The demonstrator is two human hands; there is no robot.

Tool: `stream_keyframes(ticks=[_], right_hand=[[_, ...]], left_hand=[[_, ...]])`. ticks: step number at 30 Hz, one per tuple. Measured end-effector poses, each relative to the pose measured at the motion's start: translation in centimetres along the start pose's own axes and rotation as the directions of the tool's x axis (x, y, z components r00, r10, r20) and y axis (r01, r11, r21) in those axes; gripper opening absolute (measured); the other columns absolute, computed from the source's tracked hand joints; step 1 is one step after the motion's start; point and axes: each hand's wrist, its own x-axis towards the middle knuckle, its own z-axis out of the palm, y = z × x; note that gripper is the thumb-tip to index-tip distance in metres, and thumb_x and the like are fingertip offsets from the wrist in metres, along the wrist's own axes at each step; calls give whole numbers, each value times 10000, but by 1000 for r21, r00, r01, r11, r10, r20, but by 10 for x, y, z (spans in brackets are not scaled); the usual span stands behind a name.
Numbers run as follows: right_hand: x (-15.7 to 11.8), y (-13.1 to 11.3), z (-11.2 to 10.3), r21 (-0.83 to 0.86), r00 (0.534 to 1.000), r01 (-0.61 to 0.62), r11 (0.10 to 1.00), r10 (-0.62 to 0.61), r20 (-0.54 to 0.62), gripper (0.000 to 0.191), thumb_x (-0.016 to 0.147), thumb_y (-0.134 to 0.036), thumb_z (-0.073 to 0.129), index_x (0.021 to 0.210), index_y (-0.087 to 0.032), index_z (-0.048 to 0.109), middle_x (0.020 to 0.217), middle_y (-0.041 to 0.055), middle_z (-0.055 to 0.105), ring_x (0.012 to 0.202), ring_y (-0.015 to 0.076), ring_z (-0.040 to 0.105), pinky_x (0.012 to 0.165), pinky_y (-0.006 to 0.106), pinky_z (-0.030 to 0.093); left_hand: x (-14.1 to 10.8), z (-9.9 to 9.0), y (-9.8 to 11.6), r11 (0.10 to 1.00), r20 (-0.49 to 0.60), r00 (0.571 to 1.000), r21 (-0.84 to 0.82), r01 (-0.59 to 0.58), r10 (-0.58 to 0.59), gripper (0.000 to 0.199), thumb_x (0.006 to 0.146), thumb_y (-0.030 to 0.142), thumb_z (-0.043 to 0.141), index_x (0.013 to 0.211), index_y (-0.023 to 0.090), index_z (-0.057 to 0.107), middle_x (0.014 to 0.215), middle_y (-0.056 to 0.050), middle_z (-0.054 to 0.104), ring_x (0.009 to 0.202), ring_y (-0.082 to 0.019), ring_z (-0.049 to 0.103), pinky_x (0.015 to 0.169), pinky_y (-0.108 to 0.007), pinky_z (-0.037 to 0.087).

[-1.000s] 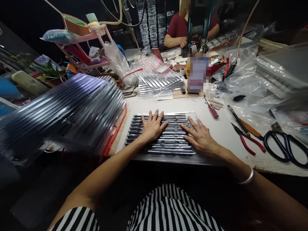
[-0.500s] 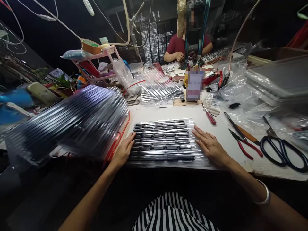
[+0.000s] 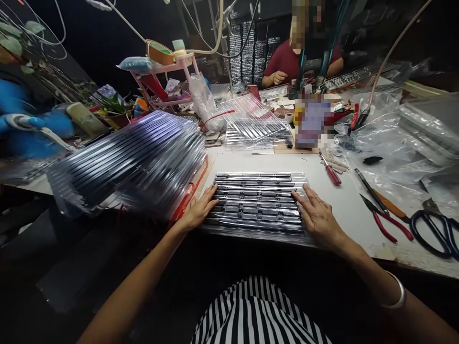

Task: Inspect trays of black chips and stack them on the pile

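Both spread, left hand [image 3: 199, 210] and right hand [image 3: 320, 219] partly hide the plastic tray's [image 3: 300, 180] side edges.

2 hands [image 3: 201, 209] [image 3: 320, 218] (wearer's), 1 scrwdrvr [image 3: 333, 175]

Nothing readable comes up for you here: the panel [image 3: 311, 125] standing across your surface [image 3: 258, 161] is blurred into coloured blocks, and on the black strips [image 3: 256, 210] before you, or the tape roll [image 3: 158, 55] beyond, you make out no lettering.

A dark background [image 3: 103, 36] lies behind the brightly lit white worktop [image 3: 260, 162].
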Motion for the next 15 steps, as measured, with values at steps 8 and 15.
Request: stream_keyframes(ticks=[8,15], right_hand=[[-19,9,-6,155,997,80,985,-76,-32,486,957,-381,328,1371,-152,438,1510,159,253,1377,295,257,1040,488,356],[-20,6,-4,123,995,83,989,-75,-71,478,958,-356,323,1348,-119,466,1500,170,275,1362,314,289,1039,492,354]], left_hand=[[-12,-1,8,995,-79,997,-93,-34,27,594,885,475,409,1379,146,418,1422,-103,435,1317,-211,395,1088,-368,309],[4,-26,25,995,-22,1000,102,21,-19,543,735,435,654,1229,216,599,1224,-68,627,1180,-277,540,1086,-397,279]])
